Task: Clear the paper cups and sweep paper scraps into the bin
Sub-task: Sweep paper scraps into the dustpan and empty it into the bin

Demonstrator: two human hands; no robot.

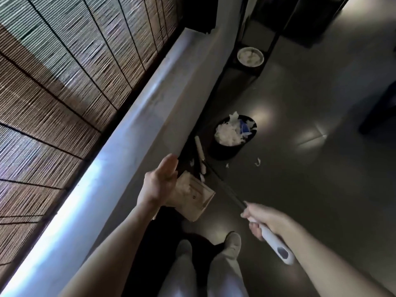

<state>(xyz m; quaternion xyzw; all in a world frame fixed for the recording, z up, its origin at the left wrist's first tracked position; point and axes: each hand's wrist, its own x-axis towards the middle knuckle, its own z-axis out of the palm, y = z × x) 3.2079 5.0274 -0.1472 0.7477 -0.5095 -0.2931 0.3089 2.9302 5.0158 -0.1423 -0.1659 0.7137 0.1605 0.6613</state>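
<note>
A black bin (222, 150) stands on the dark floor, heaped with white paper scraps (228, 133). A few loose scraps (257, 161) lie on the floor just to its right. My left hand (159, 182) holds a beige dustpan (198, 199) by its left edge, with its fingers pointing up and motion-blurred. White scraps lie in the pan. My right hand (262, 221) grips the white handle of a broom (276, 245). The broom's dark shaft runs up-left to a pale head (201, 166) between the dustpan and the bin. No paper cups show.
A long pale ledge (128, 133) runs diagonally under a woven bamboo blind (70, 67) on the left. A round white bowl (250, 56) sits on a dark low shelf farther back. My legs and shoes (232, 243) are at the bottom. A dark furniture edge (377, 112) stands at the right.
</note>
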